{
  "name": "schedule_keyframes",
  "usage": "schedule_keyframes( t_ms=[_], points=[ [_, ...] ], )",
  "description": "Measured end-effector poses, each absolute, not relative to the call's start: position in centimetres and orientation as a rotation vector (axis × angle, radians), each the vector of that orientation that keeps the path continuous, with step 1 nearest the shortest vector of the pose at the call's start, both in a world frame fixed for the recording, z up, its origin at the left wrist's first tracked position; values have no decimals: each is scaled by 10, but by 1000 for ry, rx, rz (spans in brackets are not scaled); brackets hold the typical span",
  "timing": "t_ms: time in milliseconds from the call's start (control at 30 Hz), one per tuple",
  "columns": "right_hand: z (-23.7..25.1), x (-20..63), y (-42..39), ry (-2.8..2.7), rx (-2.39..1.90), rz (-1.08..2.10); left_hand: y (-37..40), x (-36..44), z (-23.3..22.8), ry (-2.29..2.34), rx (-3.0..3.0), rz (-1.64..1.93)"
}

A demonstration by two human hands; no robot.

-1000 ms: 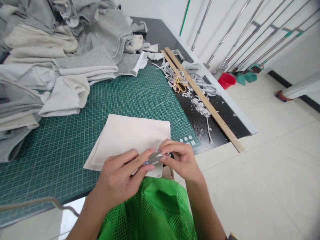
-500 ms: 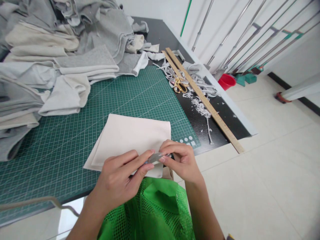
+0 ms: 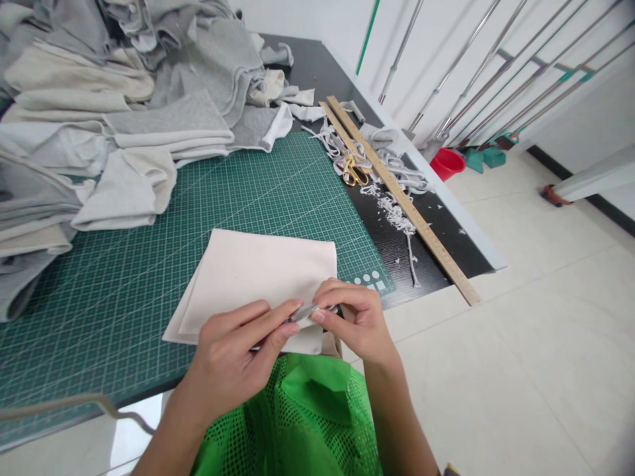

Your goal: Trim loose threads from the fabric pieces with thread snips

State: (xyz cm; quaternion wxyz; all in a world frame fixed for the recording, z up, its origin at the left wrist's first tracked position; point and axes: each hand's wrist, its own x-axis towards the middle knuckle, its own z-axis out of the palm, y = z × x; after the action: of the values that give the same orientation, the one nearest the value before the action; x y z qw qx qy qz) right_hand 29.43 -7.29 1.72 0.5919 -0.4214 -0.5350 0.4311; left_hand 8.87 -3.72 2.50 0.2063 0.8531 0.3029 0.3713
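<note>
A small, slim silver-grey metal object (image 3: pixel 303 312) spans the gap between my two hands; its exact kind is hard to make out. My left hand (image 3: pixel 241 344) pinches its left end between thumb and fingers. At the other end, the thumb and bent fingers of my right hand (image 3: pixel 353 318) close on it, and something dark shows beside those fingers. Beneath both hands, a folded piece of pale cream fabric (image 3: pixel 268 268) lies on the green cutting mat (image 3: pixel 238 192), close to the table's near edge. My hands cover part of its lower side.
Heaped grey and cream cloth (image 3: pixel 163 86) covers the back left. Gold-handled scissors (image 3: pixel 354 173), wooden rulers (image 3: pixel 407 198) and fabric scraps (image 3: pixel 394 211) lie on the right. A cable (image 3: pixel 74 400) curves at the lower left. A red bucket (image 3: pixel 446 163) stands on the floor.
The silver object looks turned slightly, showing a narrower face between my fingers. Both hands keep their hold with hardly any movement, and the view has shifted slightly.
</note>
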Motion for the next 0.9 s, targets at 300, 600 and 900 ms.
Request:
schedule_keyframes(
  t_ms=[300,600,900],
  points=[
    [22,285,-78,-1386,-1121,779,-32,86,38,910,2251,1035],
    [19,297,-95,-1475,-1130,631,-22,113,58,897,2483,1183],
    [15,295,-95,-1613,-1247,471,15,242,100,1024,2807,899]
  ],
)
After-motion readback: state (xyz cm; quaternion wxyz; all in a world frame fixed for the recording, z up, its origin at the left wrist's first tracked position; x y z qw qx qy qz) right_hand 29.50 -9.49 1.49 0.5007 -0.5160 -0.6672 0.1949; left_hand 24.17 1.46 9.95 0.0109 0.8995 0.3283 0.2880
